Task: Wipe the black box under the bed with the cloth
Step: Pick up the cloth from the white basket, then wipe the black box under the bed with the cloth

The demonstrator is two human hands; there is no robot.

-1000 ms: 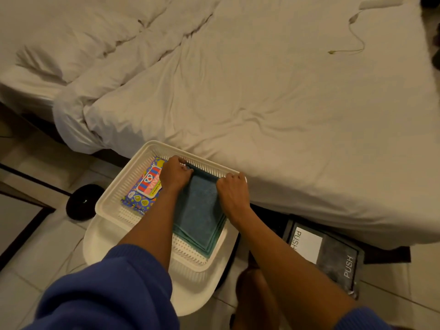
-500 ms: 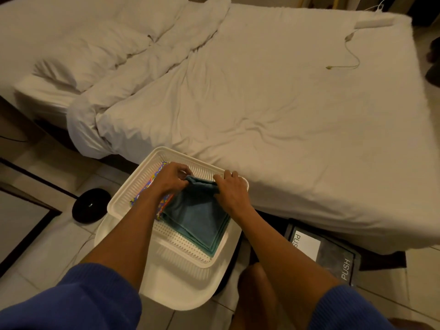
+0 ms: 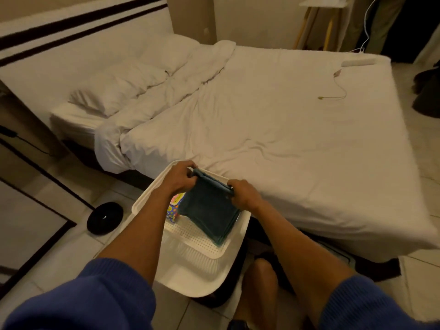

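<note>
Below, both hands pinch the far corners of a folded teal cloth (image 3: 209,208), the left hand (image 3: 179,177) and right hand (image 3: 241,195) each closed on an upper corner so the top layer can likely be peeled free of the stack in the white perforated tray (image 3: 190,236). Only a dark sliver of the black box (image 3: 342,256) seems to show under the bed (image 3: 273,120) at lower right, well apart from the cloth, so wiping has not begun

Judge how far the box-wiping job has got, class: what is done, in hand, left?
Done: nothing wiped. In hand: left hand and right hand grip the teal cloth's top edge, lifting it in the white basket. Left: carrying it to the black box, hidden here under the bed, and wiping.
</note>
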